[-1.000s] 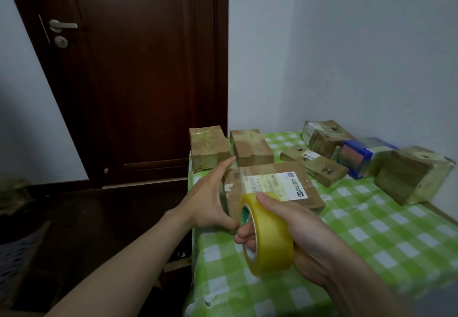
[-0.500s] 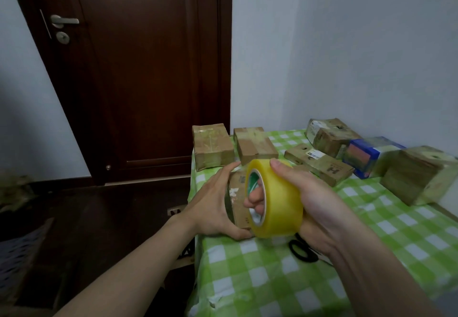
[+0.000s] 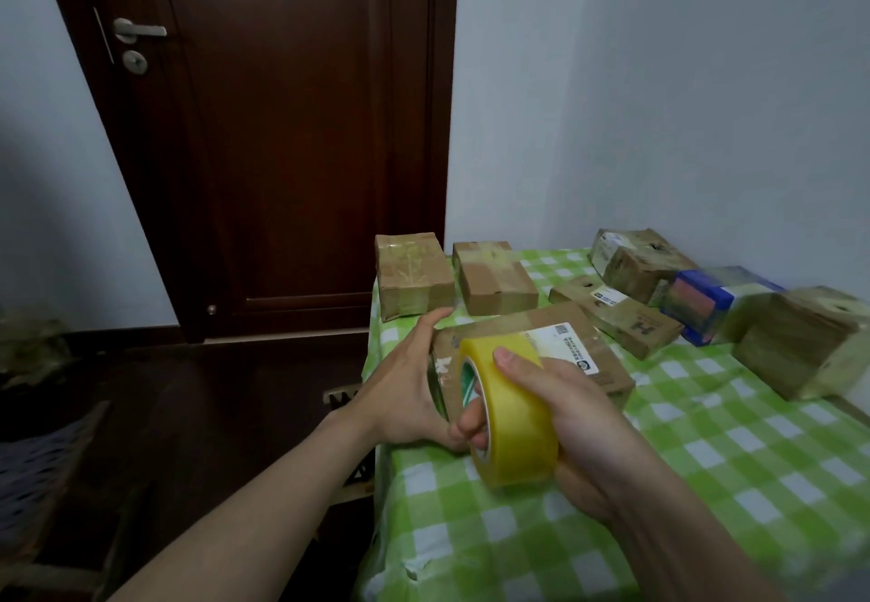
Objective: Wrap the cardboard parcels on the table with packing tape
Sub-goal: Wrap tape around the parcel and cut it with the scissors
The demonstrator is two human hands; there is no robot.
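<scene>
Two hands busy: left hand (image 3: 405, 394) grips labelled parcel (image 3: 558, 342), right hand (image 3: 567, 408) clutches yellow tape roll (image 3: 515, 427).

The tape roll (image 3: 518, 437) is being lowered by the right hand (image 3: 579, 413) from over the labelled parcel (image 3: 555, 328) towards its near end.
</scene>
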